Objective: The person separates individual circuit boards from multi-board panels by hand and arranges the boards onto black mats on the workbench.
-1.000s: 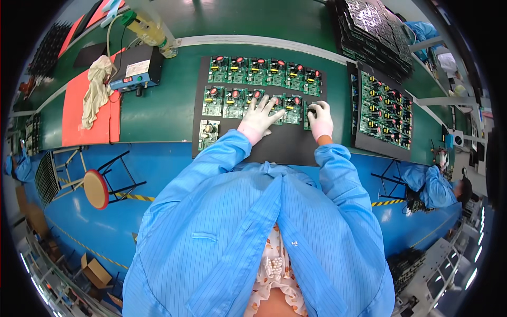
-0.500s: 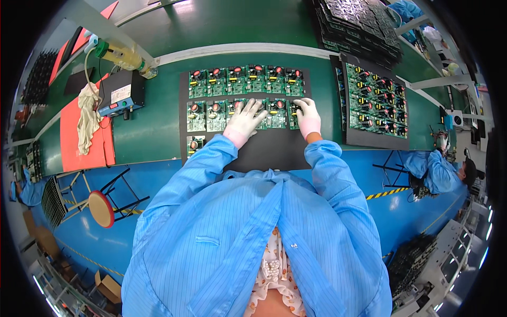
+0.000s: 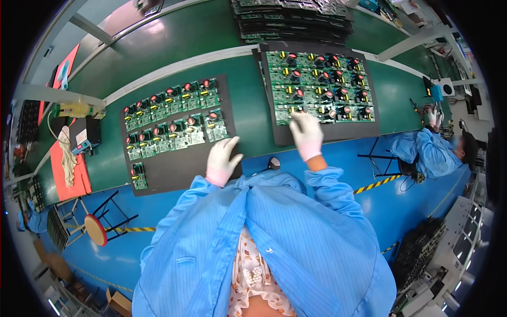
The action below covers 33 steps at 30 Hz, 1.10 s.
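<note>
My left hand [image 3: 223, 161], in a white glove, hovers at the right edge of the left black sheet [image 3: 174, 174] with thumb and fingers apart and nothing in it. Two rows of green circuit boards [image 3: 182, 138] lie on that sheet, with one single circuit board [image 3: 138, 175] near its front left corner. My right hand [image 3: 307, 136], gloved too, is over the front left part of the right black sheet [image 3: 338, 132]. Its fingertips reach to the front row of circuit boards [image 3: 346, 113] there and partly cover one; whether they touch is unclear.
A stack of board panels [image 3: 290, 21] stands on the far shelf. To the left are a blue-fronted box [image 3: 87, 138], a yellowish bottle [image 3: 74, 110] and a cloth [image 3: 67, 158] on a red mat [image 3: 79, 177]. A co-worker [image 3: 435, 150] sits at the right; a stool [image 3: 96, 230] stands left.
My view has swung to the right. Both hands have left the boards on the left sheet; my right hand has moved over to the right sheet, my left to the left sheet's edge.
</note>
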Each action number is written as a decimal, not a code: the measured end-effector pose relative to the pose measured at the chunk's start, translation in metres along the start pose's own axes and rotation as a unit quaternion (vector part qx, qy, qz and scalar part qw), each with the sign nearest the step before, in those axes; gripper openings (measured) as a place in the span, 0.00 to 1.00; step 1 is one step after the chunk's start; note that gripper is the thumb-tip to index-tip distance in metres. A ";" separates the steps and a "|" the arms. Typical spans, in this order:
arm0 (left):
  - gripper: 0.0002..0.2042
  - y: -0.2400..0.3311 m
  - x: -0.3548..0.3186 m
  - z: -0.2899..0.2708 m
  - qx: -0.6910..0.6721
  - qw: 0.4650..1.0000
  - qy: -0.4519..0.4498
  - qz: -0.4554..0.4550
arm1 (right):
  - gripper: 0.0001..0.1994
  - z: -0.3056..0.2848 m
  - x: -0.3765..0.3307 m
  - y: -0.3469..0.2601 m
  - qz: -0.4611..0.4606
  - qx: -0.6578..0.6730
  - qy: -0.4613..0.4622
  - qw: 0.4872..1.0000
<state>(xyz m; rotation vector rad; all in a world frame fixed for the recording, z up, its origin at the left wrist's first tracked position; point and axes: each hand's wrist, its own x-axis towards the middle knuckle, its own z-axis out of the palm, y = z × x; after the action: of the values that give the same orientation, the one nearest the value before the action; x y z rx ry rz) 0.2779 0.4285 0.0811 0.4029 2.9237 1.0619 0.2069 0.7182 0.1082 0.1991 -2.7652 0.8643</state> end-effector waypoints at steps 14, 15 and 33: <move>0.31 0.084 0.097 0.101 -0.328 0.891 0.136 -0.284 | 0.14 -0.014 0.054 0.061 -0.063 -0.078 -0.220 0.970; 0.31 0.081 0.106 0.099 -0.330 0.891 0.136 -0.281 | 0.14 -0.015 0.056 0.059 -0.063 -0.080 -0.217 0.971; 0.18 0.067 0.183 0.088 -0.413 0.834 0.013 -0.365 | 0.15 -0.054 0.118 0.087 -0.047 -0.027 -0.074 0.996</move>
<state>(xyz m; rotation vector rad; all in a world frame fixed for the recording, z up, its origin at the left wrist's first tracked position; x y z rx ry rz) 0.1250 0.5776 0.0703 -0.6787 1.9493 1.9036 0.0862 0.8136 0.1348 0.3954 -2.8847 0.7806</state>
